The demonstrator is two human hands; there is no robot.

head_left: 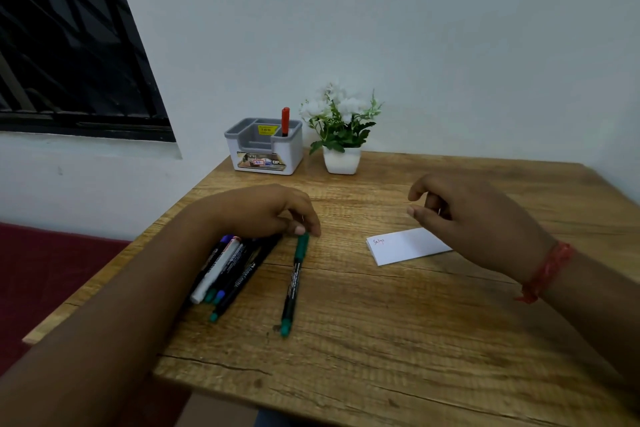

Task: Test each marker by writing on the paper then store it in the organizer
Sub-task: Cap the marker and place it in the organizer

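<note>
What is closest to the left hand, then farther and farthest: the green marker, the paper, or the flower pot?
From the left hand:
1. Green marker, right at its fingers, touching.
2. Paper, off to the right, under the right hand.
3. Flower pot, at the table's back, beside the organizer.

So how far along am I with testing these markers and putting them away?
One looks done: a red marker stands in the organizer, and the paper carries red writing. In hand: your left hand touches the cap end of a green marker; your right hand hovers empty above the paper. Left: the bunch of markers by your left wrist.
</note>
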